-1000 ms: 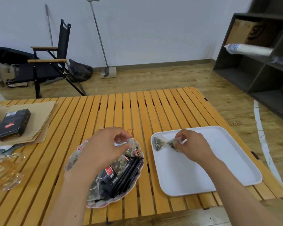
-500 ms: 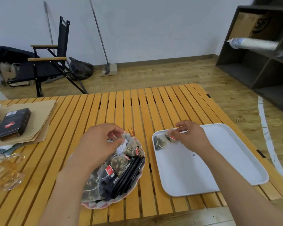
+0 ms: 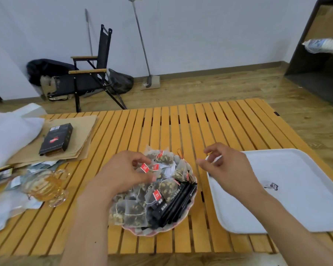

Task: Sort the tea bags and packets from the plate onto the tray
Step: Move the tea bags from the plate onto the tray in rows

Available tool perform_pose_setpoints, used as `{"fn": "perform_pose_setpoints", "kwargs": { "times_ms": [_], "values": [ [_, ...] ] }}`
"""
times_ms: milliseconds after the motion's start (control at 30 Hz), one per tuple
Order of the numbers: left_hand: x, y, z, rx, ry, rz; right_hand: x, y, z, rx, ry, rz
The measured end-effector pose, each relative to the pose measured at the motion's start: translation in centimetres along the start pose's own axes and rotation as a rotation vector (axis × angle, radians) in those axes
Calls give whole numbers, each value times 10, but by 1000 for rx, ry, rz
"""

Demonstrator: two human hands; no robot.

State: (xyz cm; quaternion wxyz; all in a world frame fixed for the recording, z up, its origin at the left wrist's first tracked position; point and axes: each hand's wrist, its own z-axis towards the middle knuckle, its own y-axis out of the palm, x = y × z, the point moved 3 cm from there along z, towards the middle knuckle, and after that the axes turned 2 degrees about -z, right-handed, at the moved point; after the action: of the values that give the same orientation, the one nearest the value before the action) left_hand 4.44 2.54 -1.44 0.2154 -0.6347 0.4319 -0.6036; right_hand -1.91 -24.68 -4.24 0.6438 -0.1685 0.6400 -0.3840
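A pink-rimmed plate (image 3: 149,232) in the middle of the slatted table holds a heap of mesh tea bags (image 3: 135,213) with red tags and, on its right side, several black packets (image 3: 174,203). My left hand (image 3: 121,173) is over the plate's far side and pinches a tea bag (image 3: 145,168) by its red tag. To the right lies a white tray (image 3: 288,208). My right hand (image 3: 225,166) hovers over the tray's near-left corner, fingers loosely curled and holding nothing. It hides whatever lies on that corner.
A glass cup of amber tea (image 3: 44,187) stands left of the plate. Behind it lie a black box (image 3: 56,139) on brown paper (image 3: 85,129) and a white cloth (image 3: 8,135). A folding chair (image 3: 88,77) stands beyond the table (image 3: 181,121).
My right hand has let go of the tea bag on the tray and lifted towards the plate. My left hand has taken hold of a red-tagged bag on the plate.
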Motion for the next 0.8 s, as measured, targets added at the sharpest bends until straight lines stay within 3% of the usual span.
{"fn": "perform_pose_setpoints", "kwargs": {
  "times_ms": [100,300,500,633,800],
  "values": [
    [-4,-4,-1,-23,-26,-5,-30,36,-12,-155,-42,-27],
    [-9,-7,-2,82,6,-50,-27,45,-3,-105,-29,65],
    [15,-14,-5,196,125,-130,-9,-15,5,-53,82,398],
    [47,-8,-11,261,241,-246,36,-82,5,77,183,417],
    [100,57,-6,104,340,-409,98,-101,6,108,407,322]
  ]
}}
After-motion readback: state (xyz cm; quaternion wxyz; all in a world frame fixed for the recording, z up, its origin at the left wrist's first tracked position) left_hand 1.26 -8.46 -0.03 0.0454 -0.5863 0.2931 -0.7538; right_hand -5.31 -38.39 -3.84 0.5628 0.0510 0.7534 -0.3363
